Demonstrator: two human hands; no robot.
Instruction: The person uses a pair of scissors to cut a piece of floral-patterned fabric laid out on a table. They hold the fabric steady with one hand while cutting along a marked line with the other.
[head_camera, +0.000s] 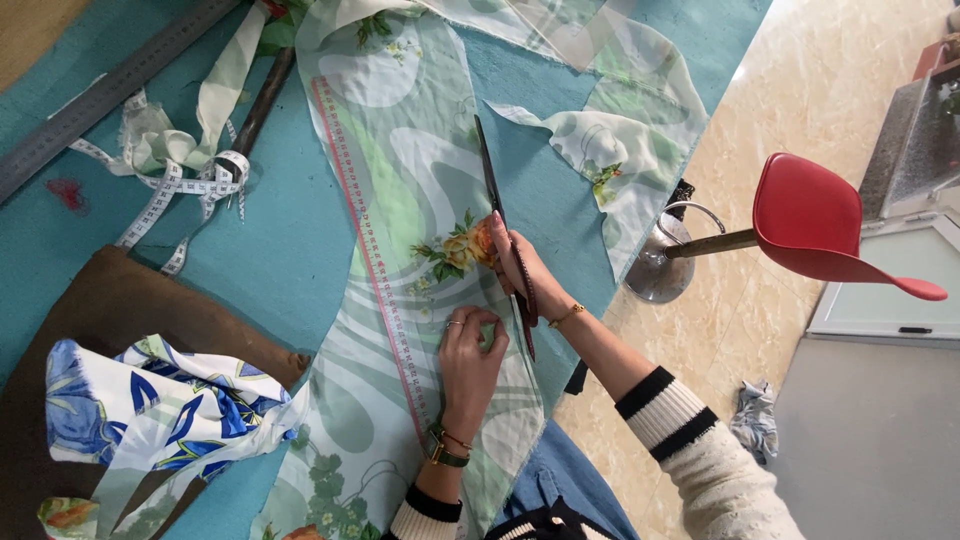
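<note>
A long piece of pale green floral fabric (400, 150) lies across the teal table cover (270, 250). A pink measuring tape (365, 235) runs along the fabric's length. My right hand (525, 270) grips long dark scissors (492, 185) whose blades point away from me along the fabric's right edge. My left hand (468, 358) presses flat on the fabric just left of the scissors, fingers slightly bent, wearing a ring and a watch.
A white measuring tape (165, 190) lies coiled at the left with fabric scraps. A metal ruler (100, 100) is at the top left. Blue floral cloth (150, 410) rests on a brown cushion (120, 300). A red stool (810, 220) stands right of the table.
</note>
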